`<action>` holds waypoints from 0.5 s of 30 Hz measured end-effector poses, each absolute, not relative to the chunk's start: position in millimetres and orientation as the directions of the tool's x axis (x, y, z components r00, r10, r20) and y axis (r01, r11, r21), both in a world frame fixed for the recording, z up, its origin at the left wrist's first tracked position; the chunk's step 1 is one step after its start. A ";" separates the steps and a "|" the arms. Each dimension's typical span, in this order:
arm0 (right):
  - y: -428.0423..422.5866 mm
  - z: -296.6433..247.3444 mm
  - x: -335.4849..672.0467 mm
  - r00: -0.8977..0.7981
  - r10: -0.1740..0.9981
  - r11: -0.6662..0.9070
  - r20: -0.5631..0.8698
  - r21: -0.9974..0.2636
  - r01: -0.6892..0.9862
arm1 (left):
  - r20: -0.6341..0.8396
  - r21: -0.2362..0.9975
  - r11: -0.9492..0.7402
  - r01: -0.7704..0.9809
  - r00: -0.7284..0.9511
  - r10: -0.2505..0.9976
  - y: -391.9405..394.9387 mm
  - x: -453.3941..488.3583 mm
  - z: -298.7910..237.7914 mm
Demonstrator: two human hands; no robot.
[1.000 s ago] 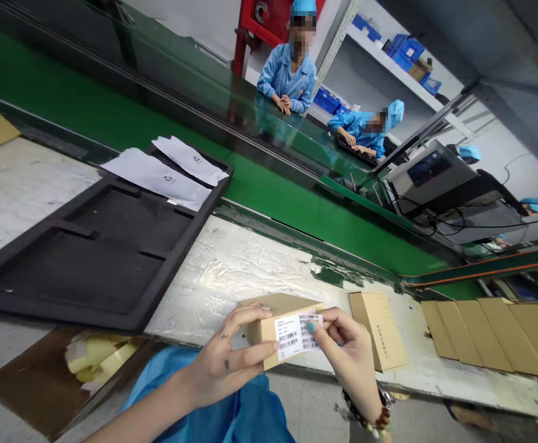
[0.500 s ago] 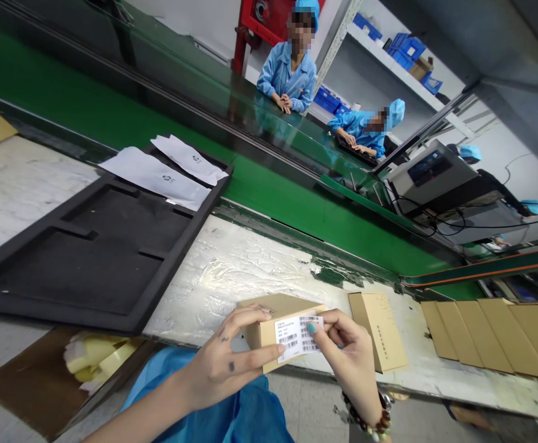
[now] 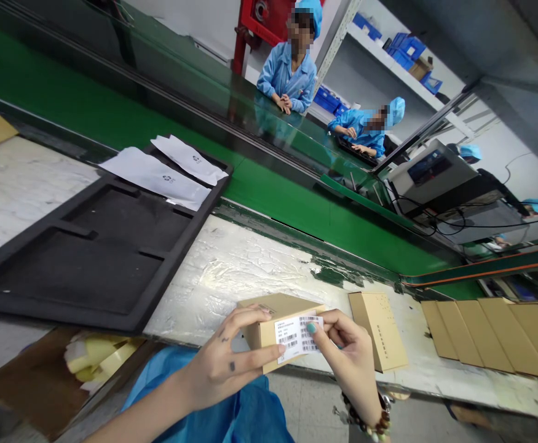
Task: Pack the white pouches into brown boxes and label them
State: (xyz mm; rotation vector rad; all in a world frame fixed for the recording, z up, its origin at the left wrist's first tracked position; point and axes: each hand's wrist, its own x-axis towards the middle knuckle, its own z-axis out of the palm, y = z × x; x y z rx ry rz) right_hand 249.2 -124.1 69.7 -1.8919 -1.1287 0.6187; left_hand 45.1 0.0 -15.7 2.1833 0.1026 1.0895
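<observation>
I hold a small brown cardboard box [image 3: 269, 311] over the near edge of the workbench. My left hand [image 3: 225, 363] grips its left end, thumb along the front face and fingers over the top. A white barcode label [image 3: 297, 336] lies on the front face. My right hand [image 3: 349, 354] pinches the label's right end, thumb pressing on it. A second brown box [image 3: 379, 329] lies on the bench just to the right.
A black foam tray [image 3: 88, 246] with white pouches [image 3: 158, 175] sits at left. A row of brown boxes [image 3: 494, 332] lies at right. Behind runs a green conveyor belt [image 3: 273, 197]; two people in blue coats sit beyond it. A label printer [image 3: 430, 175] stands at far right.
</observation>
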 end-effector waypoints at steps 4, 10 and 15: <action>-124.1 70.8 248.4 0.474 0.880 -0.251 0.012 -0.836 0.488 | 0.679 0.606 -0.765 -0.218 0.643 0.355 -0.1 45.3 -13.7; -123.6 70.5 247.9 0.470 0.883 -0.242 0.020 -0.837 0.490 | 0.688 0.600 -0.768 -0.225 0.636 0.351 -0.3 46.3 -13.2; -124.7 70.0 247.9 0.472 0.882 -0.248 0.018 -0.832 0.496 | 0.685 0.597 -0.771 -0.220 0.640 0.348 0.0 45.9 -13.0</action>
